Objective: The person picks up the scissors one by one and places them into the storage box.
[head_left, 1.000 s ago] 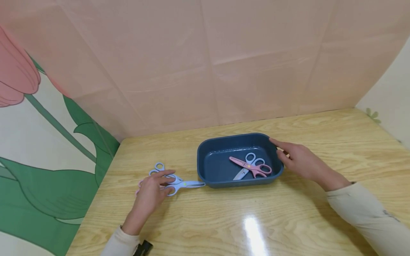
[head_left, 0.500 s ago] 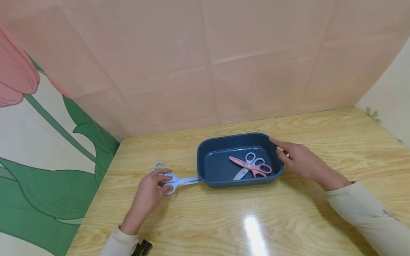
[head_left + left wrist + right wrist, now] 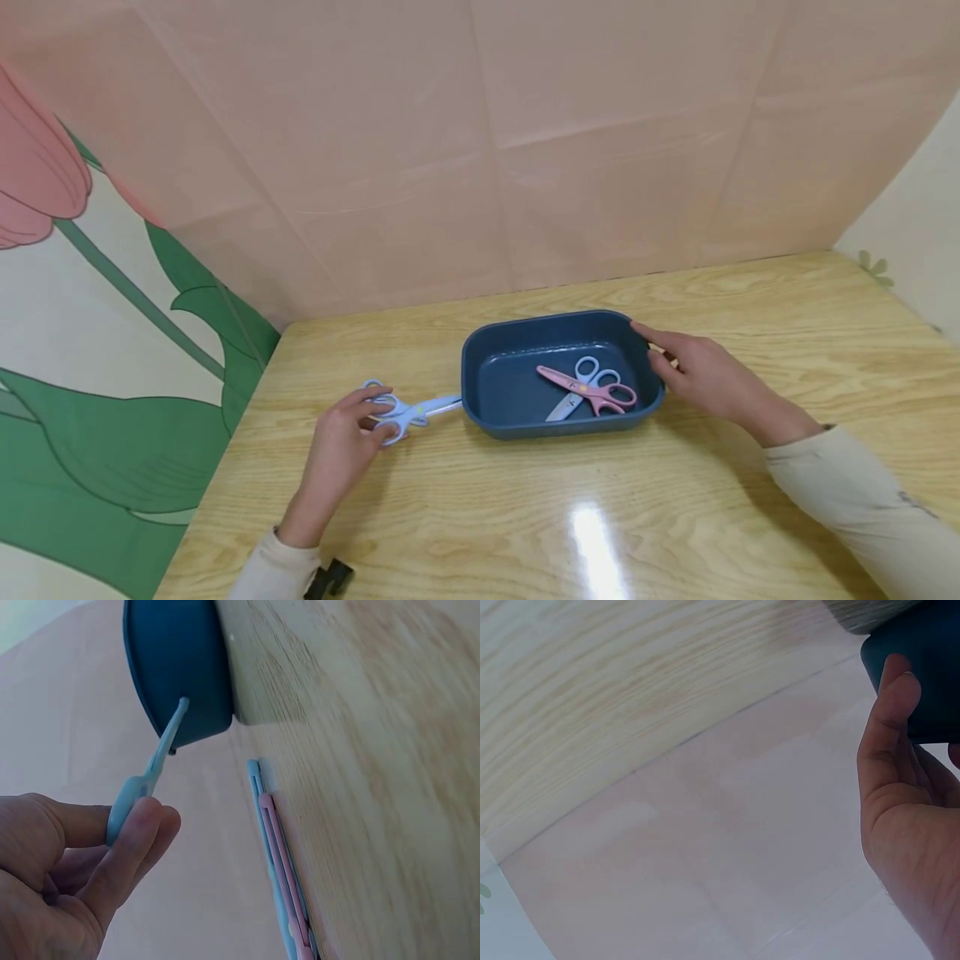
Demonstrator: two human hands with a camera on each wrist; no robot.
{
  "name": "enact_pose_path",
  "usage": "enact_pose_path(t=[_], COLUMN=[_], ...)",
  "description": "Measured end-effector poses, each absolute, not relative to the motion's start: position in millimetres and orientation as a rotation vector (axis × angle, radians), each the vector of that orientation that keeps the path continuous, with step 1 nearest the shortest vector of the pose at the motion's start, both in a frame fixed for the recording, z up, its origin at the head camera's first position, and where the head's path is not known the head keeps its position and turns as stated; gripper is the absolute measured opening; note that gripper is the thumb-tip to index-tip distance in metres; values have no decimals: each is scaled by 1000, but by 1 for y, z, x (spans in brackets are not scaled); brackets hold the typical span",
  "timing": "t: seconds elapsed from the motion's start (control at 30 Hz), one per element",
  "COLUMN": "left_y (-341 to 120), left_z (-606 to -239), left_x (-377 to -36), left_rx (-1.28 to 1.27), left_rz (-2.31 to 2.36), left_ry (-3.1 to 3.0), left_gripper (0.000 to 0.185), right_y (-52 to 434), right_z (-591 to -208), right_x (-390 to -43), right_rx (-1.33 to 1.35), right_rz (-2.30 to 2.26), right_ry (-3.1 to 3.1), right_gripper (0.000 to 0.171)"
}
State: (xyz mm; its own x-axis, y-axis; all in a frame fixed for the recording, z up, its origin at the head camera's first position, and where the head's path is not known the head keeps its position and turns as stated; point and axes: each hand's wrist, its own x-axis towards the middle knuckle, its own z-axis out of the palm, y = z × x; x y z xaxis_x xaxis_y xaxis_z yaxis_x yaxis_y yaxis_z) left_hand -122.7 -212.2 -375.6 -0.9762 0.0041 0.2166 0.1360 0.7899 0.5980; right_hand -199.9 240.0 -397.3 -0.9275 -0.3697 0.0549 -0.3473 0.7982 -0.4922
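**Blue scissors lifted clear beside the tray**

Since a second before, the left hand [image 3: 341, 446] had drawn the pale blue plastic child's scissors [image 3: 405, 410] back and up off the glossy pale wood-grain table [image 3: 525, 517], so that their tip pointed at the near-left corner of the tray instead of lying flat along its front wall. In the left wrist view the fingers [image 3: 127, 847] were curled round the handle loops, a pinching grip with the closed blades sticking out toward the tray. Beneath them, flat on the table, lay another blue and pink pair [image 3: 279, 862], seen edge-on.

Those blue scissors were judged light and stiff, with smooth plastic that might slip a little; the loops were the sensible place to hold them, as the slim blade end offered little purchase. They looked small and rounded, with a yellow dot at the pivot and a short whitish blade.

Further right sat the dark blue rounded rectangular plastic tray [image 3: 487, 400], holding a pink pair of scissors [image 3: 588, 392] crossed over a blue-handled pair [image 3: 579, 383]. At its right end, the right hand [image 3: 701, 375] rested with relaxed, nearly straight fingers against the rim, steadying it rather than clasping it. A cream sleeve [image 3: 862, 508] covered that forearm.
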Motion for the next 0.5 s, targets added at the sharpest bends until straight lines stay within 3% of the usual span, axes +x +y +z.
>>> enact_pose_path(t=[0.33, 0.5], left_y=[-215, -215], left_z=[-373, -370], left_x=[-123, -124], left_rx=[-46, 2], left_rz=[-936, -983], left_ry=[-2742, -2714], left_gripper=[30, 37], right_y=[240, 239], right_z=[-397, -398], right_x=[-199, -200], right_rx=[-570, -580], right_rz=[-792, -802], right_ry=[2945, 2940], right_gripper=[53, 52])
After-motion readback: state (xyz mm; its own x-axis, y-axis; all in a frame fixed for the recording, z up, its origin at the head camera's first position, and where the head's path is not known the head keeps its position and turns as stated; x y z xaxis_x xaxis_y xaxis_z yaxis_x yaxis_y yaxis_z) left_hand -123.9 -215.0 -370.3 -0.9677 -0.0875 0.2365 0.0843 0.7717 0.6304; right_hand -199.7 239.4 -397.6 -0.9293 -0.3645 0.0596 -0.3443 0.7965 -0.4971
